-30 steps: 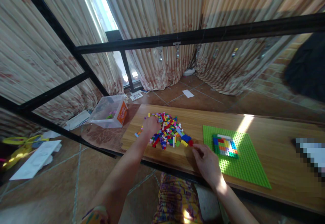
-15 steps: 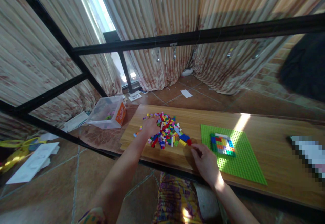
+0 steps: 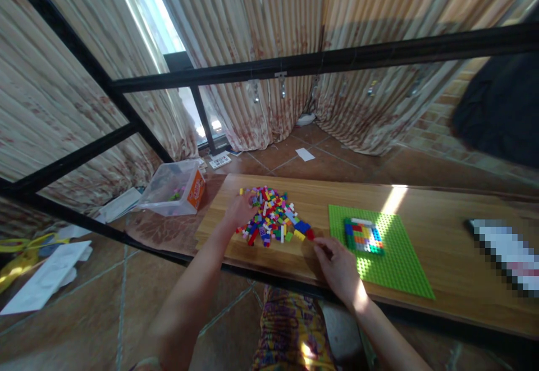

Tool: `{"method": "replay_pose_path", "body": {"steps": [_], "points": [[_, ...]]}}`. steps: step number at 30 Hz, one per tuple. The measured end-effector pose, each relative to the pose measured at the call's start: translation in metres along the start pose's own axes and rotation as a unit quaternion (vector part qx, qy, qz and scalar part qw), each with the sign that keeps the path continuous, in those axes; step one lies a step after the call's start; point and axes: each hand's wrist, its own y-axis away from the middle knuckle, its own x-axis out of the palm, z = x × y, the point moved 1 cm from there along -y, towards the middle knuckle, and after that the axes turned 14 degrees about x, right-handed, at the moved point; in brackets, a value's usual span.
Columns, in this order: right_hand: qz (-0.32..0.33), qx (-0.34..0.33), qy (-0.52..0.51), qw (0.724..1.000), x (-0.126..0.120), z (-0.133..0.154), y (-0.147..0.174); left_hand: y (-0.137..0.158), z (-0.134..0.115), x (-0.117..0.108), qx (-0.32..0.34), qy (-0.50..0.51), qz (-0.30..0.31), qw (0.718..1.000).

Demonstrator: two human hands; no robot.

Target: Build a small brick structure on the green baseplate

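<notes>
A heap of small multicoloured toy bricks (image 3: pixel 272 216) lies on the wooden bench top. My left hand (image 3: pixel 239 212) reaches over the heap's left side, fingers apart and partly lost among the bricks. At the heap's right end, my right hand (image 3: pixel 339 264) has thumb and forefinger pinched at a red brick (image 3: pixel 310 234), which sits against a blue brick (image 3: pixel 301 227). Right of that hand lies a green studded baseplate (image 3: pixel 400 264). On it stands a low square of bricks (image 3: pixel 364 236), with a blue and green border and mixed colours inside.
A clear plastic box (image 3: pixel 168 188) with an orange label stands beyond the bench's left end. A blurred-out flat device (image 3: pixel 505 253) lies at the right. Black metal rails (image 3: pixel 295 67) cross in front of the curtains, and papers (image 3: pixel 305 154) lie on the tiled floor.
My left hand has shifted left to the heap's outer edge, uncovering bricks there. The right hand keeps its place by the red brick. The whole view has moved slightly.
</notes>
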Motion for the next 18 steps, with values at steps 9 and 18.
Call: {"method": "replay_pose_path", "body": {"steps": [9,18], "points": [[0.023,0.009,-0.080,0.997,0.001,0.039,0.001,0.045,-0.029,-0.007,-0.129,0.661,-0.122,0.729],[0.071,-0.157,-0.112,0.979,0.003,0.096,-0.001,0.082,-0.100,0.021,-0.141,0.790,-0.094,0.590]]}}
